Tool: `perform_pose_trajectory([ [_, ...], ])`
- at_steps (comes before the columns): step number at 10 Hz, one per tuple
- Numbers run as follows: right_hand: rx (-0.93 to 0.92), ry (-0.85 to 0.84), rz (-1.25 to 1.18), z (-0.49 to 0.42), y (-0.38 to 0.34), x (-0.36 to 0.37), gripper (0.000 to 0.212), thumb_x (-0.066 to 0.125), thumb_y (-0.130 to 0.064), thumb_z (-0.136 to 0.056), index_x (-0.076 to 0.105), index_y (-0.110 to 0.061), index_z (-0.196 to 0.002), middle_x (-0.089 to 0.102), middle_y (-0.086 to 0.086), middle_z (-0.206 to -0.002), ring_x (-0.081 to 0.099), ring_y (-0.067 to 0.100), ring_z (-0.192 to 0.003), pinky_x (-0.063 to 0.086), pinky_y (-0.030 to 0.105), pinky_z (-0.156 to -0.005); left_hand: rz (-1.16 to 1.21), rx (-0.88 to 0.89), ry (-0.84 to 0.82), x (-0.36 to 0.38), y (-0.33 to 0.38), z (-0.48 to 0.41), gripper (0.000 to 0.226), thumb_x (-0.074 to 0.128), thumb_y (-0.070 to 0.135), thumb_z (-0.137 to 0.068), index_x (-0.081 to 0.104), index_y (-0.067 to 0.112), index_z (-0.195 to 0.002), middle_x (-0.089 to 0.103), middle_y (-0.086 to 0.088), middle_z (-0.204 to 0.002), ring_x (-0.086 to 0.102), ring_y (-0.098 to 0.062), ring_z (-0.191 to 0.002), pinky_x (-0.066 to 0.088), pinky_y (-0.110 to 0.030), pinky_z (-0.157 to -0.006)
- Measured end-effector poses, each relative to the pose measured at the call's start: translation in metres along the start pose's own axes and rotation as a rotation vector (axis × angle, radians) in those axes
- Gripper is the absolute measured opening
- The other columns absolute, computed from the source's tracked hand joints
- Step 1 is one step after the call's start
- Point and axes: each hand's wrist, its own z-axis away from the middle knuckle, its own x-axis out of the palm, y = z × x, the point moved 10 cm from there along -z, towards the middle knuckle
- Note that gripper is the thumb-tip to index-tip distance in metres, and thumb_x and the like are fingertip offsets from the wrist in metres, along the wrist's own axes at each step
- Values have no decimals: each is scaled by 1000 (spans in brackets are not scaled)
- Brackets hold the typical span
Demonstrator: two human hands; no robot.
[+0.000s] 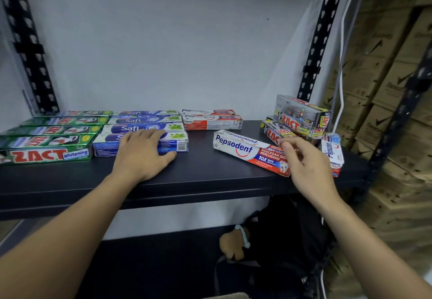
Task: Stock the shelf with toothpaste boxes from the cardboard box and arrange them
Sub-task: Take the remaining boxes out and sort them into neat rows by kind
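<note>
The shelf (210,175) is a dark, smooth, matt board. At left, the green Zact boxes (46,144) are glossy card with a foil-like sheen. The Safi boxes (145,121) are glossy printed card. The near Pepsodent box (233,147) is smooth card with a mild shine. At far right, the silver Zact boxes (297,114) gleam like metal. The 2 uprights (318,41) look like black painted metal, and the cartons (385,76) are matt brown cardboard.

White wall (163,41) behind; black perforated uprights (321,30) L & R; stacked brown cartons (385,88) far R w/ white cable (343,32) beside.
</note>
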Motion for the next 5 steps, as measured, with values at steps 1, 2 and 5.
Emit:
perform_pose_trajectory([
  [1, -84, -30, 60, 4, -4, 6, 19, 60, -36, -94, 71, -24, -105, 66, -12, -103, 57, 3, -99, 44, 28, -84, 6, -3, 6, -1, 0, 0, 71, 44, 68, -88, 38, 30, -148, 43, 3, -152, 33, -20, -141, 17, -42, -118],
  [2, 51, -89, -34, -2, 14, 11, 17, 63, -35, -94, 73, -28, -105, 68, -12, -105, 60, 4, -101, 48, 27, -82, 6, -3, 1, -1, 0, 0, 71, 44, 68, -88, 38, 31, -149, 43, 3, -152, 33, -21, -142, 17, -42, -118],
  [5, 88, -118, -2, -14, 5, 15, 15, 61, -35, -95, 74, -28, -97, 71, -17, -95, 61, -6, -86, 43, 15, -77, 9, -2, -6, -1, 1, 0, 71, 44, 68, -89, 38, 30, -149, 43, 3, -152, 33, -21, -142, 17, -42, -118],
])
